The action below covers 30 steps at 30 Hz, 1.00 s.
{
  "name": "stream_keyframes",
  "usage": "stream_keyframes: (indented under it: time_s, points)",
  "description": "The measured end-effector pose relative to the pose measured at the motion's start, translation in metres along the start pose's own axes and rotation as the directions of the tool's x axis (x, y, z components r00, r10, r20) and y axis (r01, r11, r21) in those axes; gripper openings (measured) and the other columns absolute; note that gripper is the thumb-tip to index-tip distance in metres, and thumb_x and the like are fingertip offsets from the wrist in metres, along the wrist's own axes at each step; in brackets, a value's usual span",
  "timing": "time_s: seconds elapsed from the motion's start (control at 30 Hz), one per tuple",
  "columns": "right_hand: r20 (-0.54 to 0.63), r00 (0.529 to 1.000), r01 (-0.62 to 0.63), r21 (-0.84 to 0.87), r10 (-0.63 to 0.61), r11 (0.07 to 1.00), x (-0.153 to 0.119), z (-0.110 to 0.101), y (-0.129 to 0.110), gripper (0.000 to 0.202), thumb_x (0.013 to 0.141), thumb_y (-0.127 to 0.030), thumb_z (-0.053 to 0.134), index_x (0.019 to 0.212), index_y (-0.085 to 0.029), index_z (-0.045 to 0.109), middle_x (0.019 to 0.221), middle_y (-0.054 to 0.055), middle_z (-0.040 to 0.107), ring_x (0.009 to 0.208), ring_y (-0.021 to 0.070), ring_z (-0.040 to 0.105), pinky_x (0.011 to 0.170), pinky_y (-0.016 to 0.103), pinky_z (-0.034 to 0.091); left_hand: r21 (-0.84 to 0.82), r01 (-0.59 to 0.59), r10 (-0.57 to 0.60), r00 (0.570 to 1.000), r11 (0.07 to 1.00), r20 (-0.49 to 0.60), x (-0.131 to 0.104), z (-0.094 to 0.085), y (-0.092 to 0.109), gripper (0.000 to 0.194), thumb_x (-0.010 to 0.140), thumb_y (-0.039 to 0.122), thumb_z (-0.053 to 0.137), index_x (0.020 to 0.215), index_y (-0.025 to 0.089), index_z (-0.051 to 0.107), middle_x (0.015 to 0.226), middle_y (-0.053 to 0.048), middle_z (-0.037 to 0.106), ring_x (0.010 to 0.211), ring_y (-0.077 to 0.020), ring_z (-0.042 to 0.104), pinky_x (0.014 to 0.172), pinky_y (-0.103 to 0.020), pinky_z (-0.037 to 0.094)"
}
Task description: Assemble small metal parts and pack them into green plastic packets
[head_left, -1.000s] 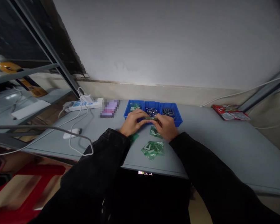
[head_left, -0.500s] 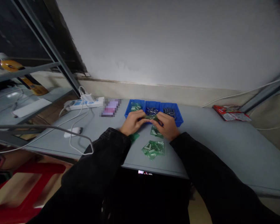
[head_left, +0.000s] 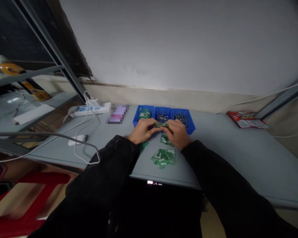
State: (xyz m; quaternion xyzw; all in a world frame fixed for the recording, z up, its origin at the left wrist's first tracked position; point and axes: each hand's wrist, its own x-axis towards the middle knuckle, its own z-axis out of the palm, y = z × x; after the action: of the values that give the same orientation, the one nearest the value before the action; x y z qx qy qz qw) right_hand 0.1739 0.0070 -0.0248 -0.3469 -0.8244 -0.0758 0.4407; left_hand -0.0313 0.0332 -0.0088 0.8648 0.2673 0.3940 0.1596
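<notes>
Between my two hands is a small green plastic bag [head_left: 161,125], pinched at its left end by my left hand [head_left: 144,130] and at its right end by my right hand [head_left: 176,133]. Both hands are closed, just in front of three joined blue bins [head_left: 164,110]. Green bags lie in the left bin, thin metal pins [head_left: 162,118] in the middle one, and dark cylindrical parts [head_left: 180,119] in the right one. Below my hands, a filled green bag [head_left: 166,138] and a small pile of green bags [head_left: 164,158] rest on the table. Another green piece [head_left: 143,145] shows beside my left wrist.
A power strip [head_left: 89,109] with white cables and a pixelated phone-like object [head_left: 118,114] lie left of the bins. A white charger-like piece [head_left: 77,140] sits nearer. At the far right is a red packet [head_left: 247,119]. A red stool [head_left: 39,195] stands lower left.
My hands have drawn slightly closer together around the green bag, which looks more bunched between the fingers. The bins and the bags on the table have stayed put.
</notes>
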Motion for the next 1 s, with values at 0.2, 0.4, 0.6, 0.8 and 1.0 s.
stream_keyframes:
  time_s: [0.2,0.4,0.6,0.8,1.0]
  points:
    - [0.021,1.0,-0.02,0.061,0.018,0.998,0.0003,-0.0011,-0.0062,0.009,0.099,-0.026,0.057,0.098,-0.018,0.06,0.09,0.005,0.064,0.08,0.0194,0.057,0.075,0.035,0.041,0.012,-0.011,0.011,1.0,1.0,-0.007,-0.0012,-0.0011,-0.0018,0.017,0.094,0.031,0.067,0.089,0.015,0.069,0.082,-0.004,0.07,0.076,-0.0159,0.063,0.072,-0.027,0.046]
    - [0.049,0.999,-0.002,0.046,0.0,0.999,-0.001,-0.0002,-0.0048,0.014,0.097,-0.012,0.049,0.094,-0.02,0.061,0.094,0.006,0.064,0.086,0.0214,0.058,0.077,0.037,0.042,0.012,-0.008,0.008,1.0,1.0,-0.021,-0.0006,0.0001,-0.0029,0.029,0.093,0.034,0.068,0.072,0.015,0.062,0.07,0.0,0.062,0.065,-0.0123,0.054,0.064,-0.024,0.04]
    - [0.028,0.999,-0.028,0.061,0.026,0.998,-0.0001,-0.0016,-0.0048,0.01,0.099,-0.022,0.054,0.092,-0.019,0.06,0.091,0.005,0.064,0.085,0.0205,0.058,0.077,0.035,0.042,0.047,-0.004,0.005,1.0,0.999,-0.014,-0.0008,-0.0003,-0.0028,0.029,0.094,0.036,0.066,0.074,0.015,0.061,0.072,0.0,0.06,0.067,-0.0135,0.053,0.064,-0.026,0.039]
    - [0.0,0.998,-0.065,0.023,0.065,0.998,0.0008,-0.0015,-0.0054,0.014,0.099,-0.032,0.058,0.094,-0.019,0.062,0.089,0.005,0.064,0.081,0.0198,0.058,0.074,0.034,0.042,0.064,-0.002,0.004,1.0,0.998,-0.028,-0.0003,0.0001,0.0007,0.021,0.094,0.033,0.066,0.084,0.015,0.067,0.075,-0.002,0.064,0.067,-0.0136,0.055,0.065,-0.026,0.041]
    - [0.015,0.997,-0.07,-0.008,0.07,0.998,-0.0007,-0.0009,-0.0008,0.015,0.1,-0.018,0.05,0.092,-0.019,0.064,0.092,0.005,0.065,0.086,0.0204,0.059,0.077,0.035,0.042,0.001,-0.002,0.002,0.997,1.0,-0.072,0.0009,-0.0004,0.0062,0.026,0.088,0.038,0.074,0.101,0.016,0.07,0.088,-0.003,0.069,0.074,-0.0139,0.059,0.071,-0.027,0.047]
